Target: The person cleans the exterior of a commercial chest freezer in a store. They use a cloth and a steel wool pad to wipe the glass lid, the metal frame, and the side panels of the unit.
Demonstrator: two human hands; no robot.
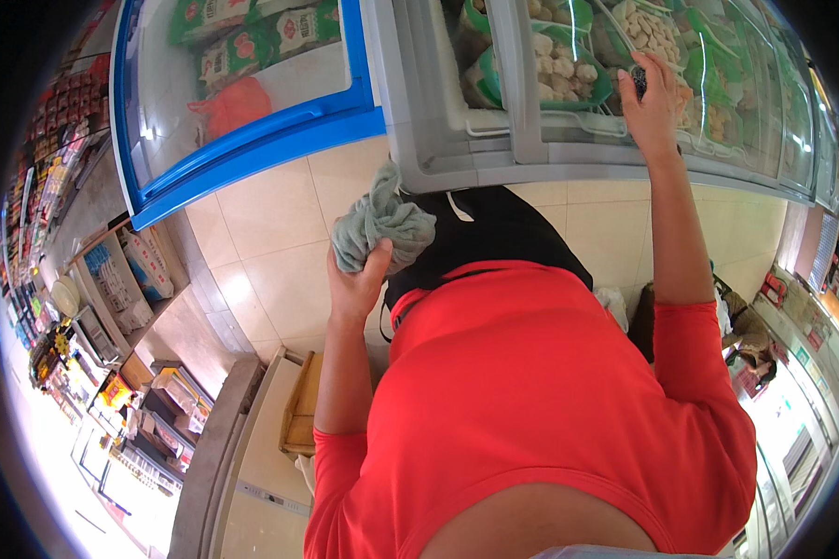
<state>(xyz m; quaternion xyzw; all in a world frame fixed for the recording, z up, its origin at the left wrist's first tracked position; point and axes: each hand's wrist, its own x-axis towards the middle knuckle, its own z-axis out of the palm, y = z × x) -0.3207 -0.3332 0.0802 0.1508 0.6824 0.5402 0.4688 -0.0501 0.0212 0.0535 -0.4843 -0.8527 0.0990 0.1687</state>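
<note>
My left hand (356,276) holds a bunched grey-green cloth (384,227) in front of my body, beside the corner of a grey chest freezer (447,168). Over the freezer's sliding glass lid, my right hand (654,105) has its fingers curled around a small dark object (638,82), whose kind I cannot make out. Under the glass, green-edged bags of pale frozen food (556,70) lie in wire baskets. The lid's left part appears slid aside, with a grey frame bar (522,91) near the gap.
A blue-framed chest freezer (266,150) with packets and a red bag (234,105) stands at the left. Shelves of goods (122,279) and a pale cabinet with a small panel (259,510) are lower left. Another person (748,335) is at the far right.
</note>
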